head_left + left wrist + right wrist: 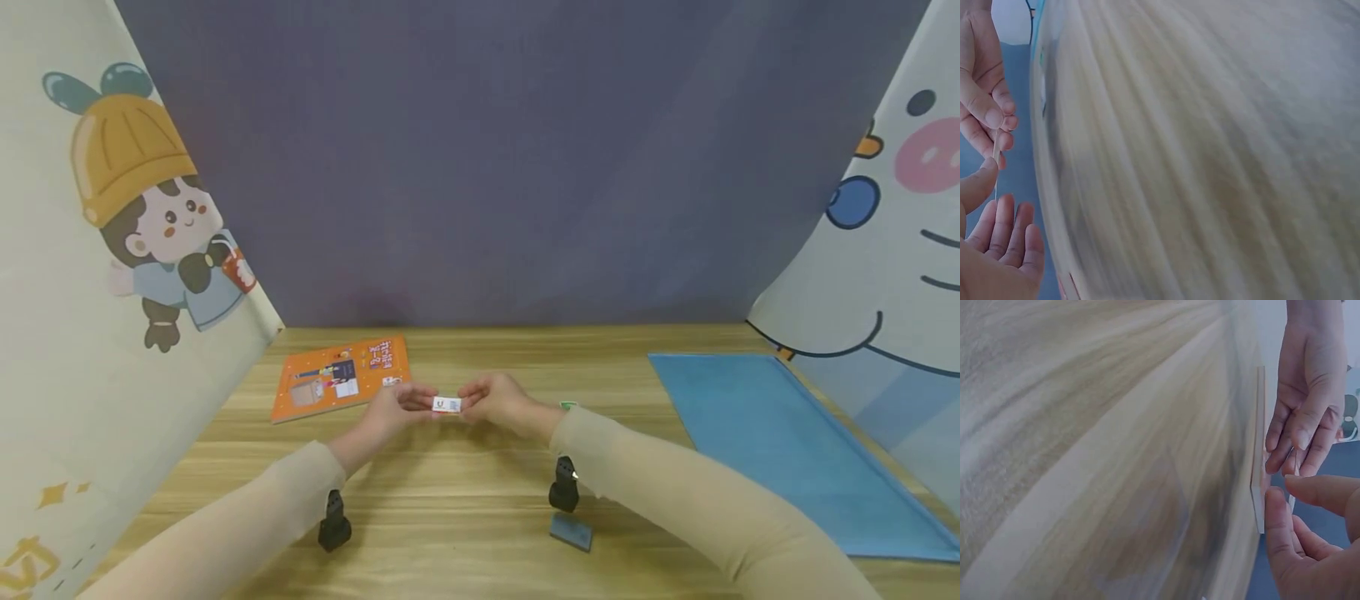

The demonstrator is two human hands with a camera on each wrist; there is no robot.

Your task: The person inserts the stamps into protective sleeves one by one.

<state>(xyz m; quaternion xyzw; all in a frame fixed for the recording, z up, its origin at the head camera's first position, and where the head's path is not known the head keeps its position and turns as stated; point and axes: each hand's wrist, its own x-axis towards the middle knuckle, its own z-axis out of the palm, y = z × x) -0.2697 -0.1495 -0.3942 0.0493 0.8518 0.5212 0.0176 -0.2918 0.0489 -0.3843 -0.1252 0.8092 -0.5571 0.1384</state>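
Observation:
A small thin white card (447, 405) with a dark U-shaped mark is stretched between both hands above the table. My left hand (397, 406) pinches its left end between thumb and fingers. At the other end, the thumb and fingers of my right hand (498, 402) pinch it too. Seen almost edge-on in the left wrist view, the card (996, 153) is a thin pale strip. The right wrist view likewise shows only a sliver of it, with the right hand (1316, 544) below and the left hand (1310, 394) above.
An orange book (341, 379) lies at the back left of the wooden table (450, 517). On the right is a blue mat (795, 458). A small dark grey block (572, 532) lies near the front. Beside the right wrist, a green-and-white item (568, 405) is partly hidden.

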